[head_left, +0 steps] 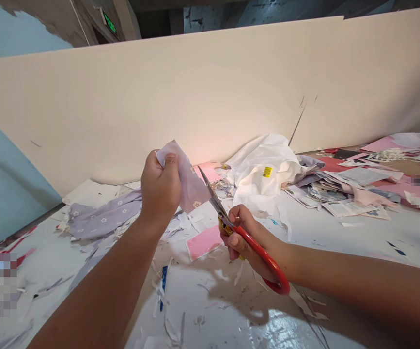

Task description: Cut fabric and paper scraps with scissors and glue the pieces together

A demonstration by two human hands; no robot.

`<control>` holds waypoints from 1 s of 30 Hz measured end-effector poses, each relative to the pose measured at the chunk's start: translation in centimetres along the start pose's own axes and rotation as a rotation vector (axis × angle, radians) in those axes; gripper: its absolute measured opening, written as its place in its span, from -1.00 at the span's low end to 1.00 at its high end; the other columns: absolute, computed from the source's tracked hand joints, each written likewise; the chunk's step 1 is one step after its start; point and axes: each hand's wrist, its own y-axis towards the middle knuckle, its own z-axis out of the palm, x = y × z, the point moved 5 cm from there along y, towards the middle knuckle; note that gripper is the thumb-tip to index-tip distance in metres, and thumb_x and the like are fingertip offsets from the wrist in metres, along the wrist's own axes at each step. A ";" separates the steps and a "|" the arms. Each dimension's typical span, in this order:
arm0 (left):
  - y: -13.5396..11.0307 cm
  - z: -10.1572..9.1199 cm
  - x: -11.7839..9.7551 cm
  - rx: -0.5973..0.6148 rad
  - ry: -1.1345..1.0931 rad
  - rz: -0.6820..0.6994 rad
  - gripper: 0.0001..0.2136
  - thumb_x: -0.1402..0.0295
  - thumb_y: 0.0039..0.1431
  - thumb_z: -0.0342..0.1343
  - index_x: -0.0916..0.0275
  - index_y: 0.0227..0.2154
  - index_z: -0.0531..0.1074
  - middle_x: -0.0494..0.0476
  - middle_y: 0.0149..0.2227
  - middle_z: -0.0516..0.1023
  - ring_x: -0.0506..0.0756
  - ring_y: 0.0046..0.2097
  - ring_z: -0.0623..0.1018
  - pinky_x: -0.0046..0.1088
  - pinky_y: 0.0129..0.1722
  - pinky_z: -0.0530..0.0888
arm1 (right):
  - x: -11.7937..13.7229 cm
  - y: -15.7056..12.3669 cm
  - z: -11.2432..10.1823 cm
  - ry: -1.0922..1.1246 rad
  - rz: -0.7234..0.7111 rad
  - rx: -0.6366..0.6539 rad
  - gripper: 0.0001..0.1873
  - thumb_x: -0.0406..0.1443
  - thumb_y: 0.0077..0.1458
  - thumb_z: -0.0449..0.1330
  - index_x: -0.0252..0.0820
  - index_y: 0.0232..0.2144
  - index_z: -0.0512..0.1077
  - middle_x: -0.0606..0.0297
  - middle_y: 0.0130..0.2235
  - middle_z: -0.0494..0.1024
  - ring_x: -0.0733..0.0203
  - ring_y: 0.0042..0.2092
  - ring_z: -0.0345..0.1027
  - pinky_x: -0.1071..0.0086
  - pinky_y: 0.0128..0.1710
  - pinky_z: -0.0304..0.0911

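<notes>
My left hand (162, 182) is closed on a small lilac fabric piece (191, 182) with pale flowers, thumb pressed on its upper part. The piece hangs out to the right of the fist. In my right hand (248, 232) is a pair of scissors (271, 264) with red handles, its blades pointing up and to the left. The blades lie close to the piece's right edge; whether they touch it I cannot tell. Below the hands a pink rectangular piece (204, 242) rests on the table. To the left lies a larger lilac flowered cloth (104, 215).
A crumpled white cloth (264, 169) with a yellow label sits against the cream panel (195, 97) behind the table (326, 237). Piled scraps (355, 182) in pink, grey and white spread at the right. Thin offcuts and a blue strip (163, 286) litter the front.
</notes>
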 end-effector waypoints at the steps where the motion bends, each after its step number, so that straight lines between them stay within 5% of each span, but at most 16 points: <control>1: 0.0 -0.1 -0.2 -0.015 0.037 0.019 -0.86 0.24 0.07 -0.05 0.15 -0.51 0.20 -0.05 -0.55 0.19 0.01 -0.51 0.23 -0.48 -0.53 0.18 | -0.1 0.0 0.0 -0.001 0.001 0.000 -0.57 0.07 0.03 -0.01 -0.08 -0.32 -0.05 0.43 -0.44 0.17 0.39 -0.50 0.07 0.36 -0.45 0.22; 10: -0.6 -0.3 -1.8 -0.054 0.229 0.070 -0.84 0.30 0.09 -0.06 0.15 -0.56 0.17 -0.05 -0.58 0.21 0.02 -0.53 0.25 -0.45 -0.52 0.17 | -0.3 0.0 0.0 -0.020 0.027 0.003 -0.60 0.06 0.05 -0.03 -0.08 -0.34 -0.05 0.45 -0.45 0.16 0.42 -0.53 0.04 0.40 -0.49 0.20; 30: -0.5 -0.3 -1.9 -0.065 0.257 0.096 -0.87 0.31 0.11 -0.08 0.14 -0.53 0.18 -0.04 -0.56 0.23 0.05 -0.50 0.27 -0.43 -0.48 0.19 | -0.7 -0.4 -0.4 -0.157 0.166 -0.050 -0.57 0.10 0.05 -0.08 -0.11 -0.38 -0.03 0.46 -0.49 0.18 0.40 -0.58 0.14 0.43 -0.55 0.14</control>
